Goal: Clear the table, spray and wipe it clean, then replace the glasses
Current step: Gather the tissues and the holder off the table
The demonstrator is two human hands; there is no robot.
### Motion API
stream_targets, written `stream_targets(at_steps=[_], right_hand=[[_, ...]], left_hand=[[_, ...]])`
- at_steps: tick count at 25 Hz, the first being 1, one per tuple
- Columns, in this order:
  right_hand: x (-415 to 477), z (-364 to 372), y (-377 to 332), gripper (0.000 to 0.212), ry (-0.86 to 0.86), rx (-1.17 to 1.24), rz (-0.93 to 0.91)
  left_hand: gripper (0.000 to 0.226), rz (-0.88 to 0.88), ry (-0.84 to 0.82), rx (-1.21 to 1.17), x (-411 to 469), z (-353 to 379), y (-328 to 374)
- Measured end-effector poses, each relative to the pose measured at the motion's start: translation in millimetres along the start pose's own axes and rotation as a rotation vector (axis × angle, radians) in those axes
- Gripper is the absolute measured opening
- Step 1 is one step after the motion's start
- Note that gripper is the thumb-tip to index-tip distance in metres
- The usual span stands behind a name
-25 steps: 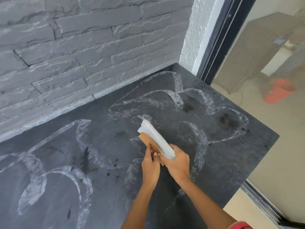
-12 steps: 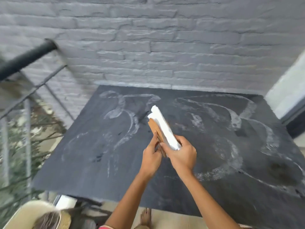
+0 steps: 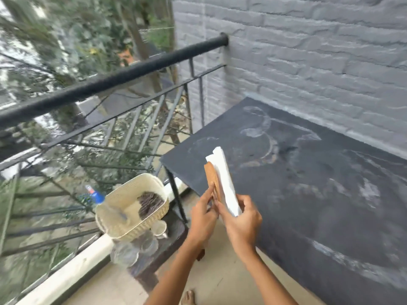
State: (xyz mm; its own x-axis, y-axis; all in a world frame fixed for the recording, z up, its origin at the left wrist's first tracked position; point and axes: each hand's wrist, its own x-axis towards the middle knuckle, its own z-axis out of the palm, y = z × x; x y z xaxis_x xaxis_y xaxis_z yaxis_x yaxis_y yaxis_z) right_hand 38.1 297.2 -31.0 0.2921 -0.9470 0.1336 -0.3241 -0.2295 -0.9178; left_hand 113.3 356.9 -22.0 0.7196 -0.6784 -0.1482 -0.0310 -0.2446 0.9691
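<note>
The dark slate table [image 3: 319, 194] shows pale wipe streaks and stands against the grey brick wall. Over its near left corner my right hand [image 3: 242, 221] grips a folded white cloth [image 3: 224, 179]. My left hand [image 3: 203, 219] pinches a thin brown cloth or pad [image 3: 211, 177] that lies against the white one. Both hands are held close together above the table edge. Several clear glasses [image 3: 134, 247] and a small white cup [image 3: 159, 228] stand on a low dark stool [image 3: 163, 249] to the left of the table.
A cream woven basket [image 3: 114, 219] with a dark cloth inside sits on the stool above the glasses. A blue spray bottle [image 3: 94, 195] stands behind it. A black metal railing [image 3: 110, 82] closes the balcony on the left. A bare foot [image 3: 188, 298] shows on the floor.
The view has swung left, from the table's right end to its left corner, the railing and the stool. My hands keep hold of the two cloths in the same pose.
</note>
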Motion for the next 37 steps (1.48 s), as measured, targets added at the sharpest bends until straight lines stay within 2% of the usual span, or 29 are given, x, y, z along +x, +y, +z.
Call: stream_targets(at_steps=[4, 7, 14, 18, 20, 23, 29, 37], right_hand=[[-48.9, 48.5, 10.8, 0.037, -0.116, -0.024, -0.002], [-74.6, 84.4, 31.1, 0.035, -0.167, -0.079, 0.031], [-95.2, 202.5, 131.2, 0.036, -0.161, -0.178, 0.262], [-94.6, 249.5, 184.4, 0.030, -0.176, -0.229, 0.321], [-94.7, 262.5, 197.3, 0.029, -0.198, -0.236, 0.321], [-99.0, 277.7, 206.2, 0.025, -0.214, -0.243, 0.275], [-101.3, 292.3, 212.6, 0.028, -0.240, -0.280, 0.293], [-97.2, 288.7, 218.9, 0.040, -0.393, -0.331, 0.325]], left_hand=[[0.064, -0.122, 0.105, -0.038, -20.0, -50.1, -55.3], [0.060, -0.213, 0.125, -0.055, -21.1, -73.2, -99.4], [0.048, -0.370, -0.006, 0.100, 34.5, -100.6, -227.8], [0.041, -0.460, -0.058, 0.042, 64.5, -98.9, -276.3], [0.041, -0.479, -0.042, -0.017, 69.2, -98.8, -285.2], [0.054, -0.490, -0.005, -0.050, 70.7, -102.0, -295.6], [0.047, -0.493, 0.011, -0.031, 74.8, -106.0, -305.0], [0.039, -0.514, 0.026, 0.014, 65.3, -108.7, -312.3]])
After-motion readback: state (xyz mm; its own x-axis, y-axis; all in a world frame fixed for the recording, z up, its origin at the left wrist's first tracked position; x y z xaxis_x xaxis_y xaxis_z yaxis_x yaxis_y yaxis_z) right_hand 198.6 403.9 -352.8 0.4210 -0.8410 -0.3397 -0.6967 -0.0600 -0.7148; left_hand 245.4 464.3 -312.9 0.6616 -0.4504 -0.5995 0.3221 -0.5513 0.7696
